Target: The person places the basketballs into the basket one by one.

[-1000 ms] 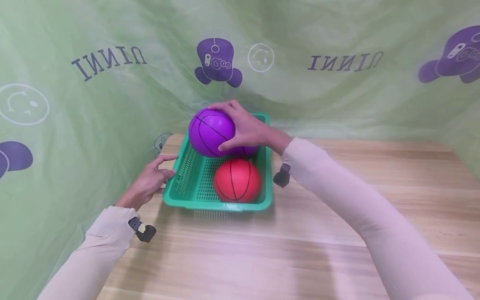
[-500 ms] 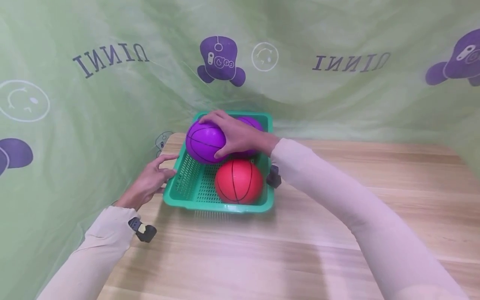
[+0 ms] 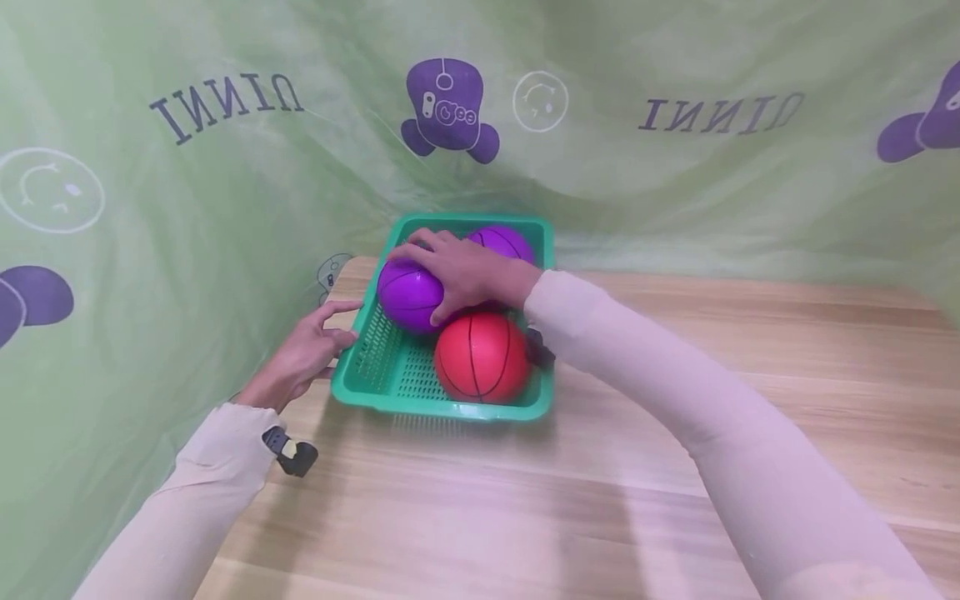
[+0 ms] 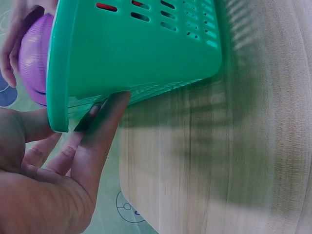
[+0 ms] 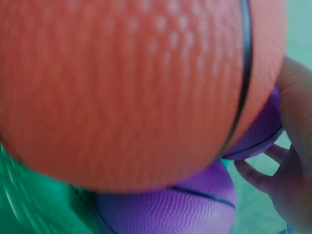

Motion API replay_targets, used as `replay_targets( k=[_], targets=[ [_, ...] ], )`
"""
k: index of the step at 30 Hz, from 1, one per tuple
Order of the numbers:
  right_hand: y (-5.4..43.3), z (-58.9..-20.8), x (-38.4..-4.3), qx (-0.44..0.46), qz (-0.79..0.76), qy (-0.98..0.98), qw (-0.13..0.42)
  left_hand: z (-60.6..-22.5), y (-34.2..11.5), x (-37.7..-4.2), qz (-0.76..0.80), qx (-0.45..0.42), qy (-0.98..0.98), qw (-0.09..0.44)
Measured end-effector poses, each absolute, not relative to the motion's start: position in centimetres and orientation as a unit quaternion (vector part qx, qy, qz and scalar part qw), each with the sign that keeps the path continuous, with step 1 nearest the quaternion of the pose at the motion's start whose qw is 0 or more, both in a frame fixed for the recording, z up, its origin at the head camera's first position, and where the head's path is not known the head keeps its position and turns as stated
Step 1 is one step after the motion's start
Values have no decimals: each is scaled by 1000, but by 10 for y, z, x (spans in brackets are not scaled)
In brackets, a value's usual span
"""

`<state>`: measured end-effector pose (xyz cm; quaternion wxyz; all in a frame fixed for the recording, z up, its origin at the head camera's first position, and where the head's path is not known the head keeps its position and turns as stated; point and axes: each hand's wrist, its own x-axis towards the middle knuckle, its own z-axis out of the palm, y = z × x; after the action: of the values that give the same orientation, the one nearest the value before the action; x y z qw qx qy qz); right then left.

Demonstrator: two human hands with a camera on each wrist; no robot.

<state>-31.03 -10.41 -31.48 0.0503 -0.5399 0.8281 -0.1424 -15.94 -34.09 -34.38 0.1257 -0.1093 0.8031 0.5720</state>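
My right hand (image 3: 468, 267) grips a purple toy basketball (image 3: 408, 300) from above, low in the left part of the green plastic basket (image 3: 450, 409). Its fingers spread over the ball's top, hiding part of it. Behind that hand, at the back right of the basket, sits a second purple toy basketball (image 3: 510, 242). A red toy basketball (image 3: 480, 358) fills the front right and looms large in the right wrist view. At the basket's left side, my left hand (image 3: 307, 350) holds the rim, thumb at its edge, fingers along the outer wall under it (image 4: 92, 151).
The basket stands on a wood-grain table (image 3: 645, 450), close to its back left corner. A green printed cloth (image 3: 600, 183) hangs behind and on the left. Bare perforated basket floor (image 3: 420, 375) shows left of the red ball.
My right hand has brought its purple ball down into the basket's left part, uncovering more of the purple ball behind. My left hand keeps its place at the rim.
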Motion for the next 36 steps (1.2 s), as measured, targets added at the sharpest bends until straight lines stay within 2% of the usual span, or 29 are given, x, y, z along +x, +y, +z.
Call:
replay_targets(
  k=[12,22,29,36],
  targets=[
    [-113,-311,-310,-553,-111,815,136,-343,-342,-159,570,-105,805,125],
    [-123,-313,-303,-561,-8,820,110,-342,-341,-161,573,-104,803,127],
    [-118,-317,-302,-582,-40,806,95,-337,-342,-156,572,-107,803,127],
    [-103,-319,-299,-558,-78,818,116,-339,-336,-161,564,-114,806,138]
  ],
)
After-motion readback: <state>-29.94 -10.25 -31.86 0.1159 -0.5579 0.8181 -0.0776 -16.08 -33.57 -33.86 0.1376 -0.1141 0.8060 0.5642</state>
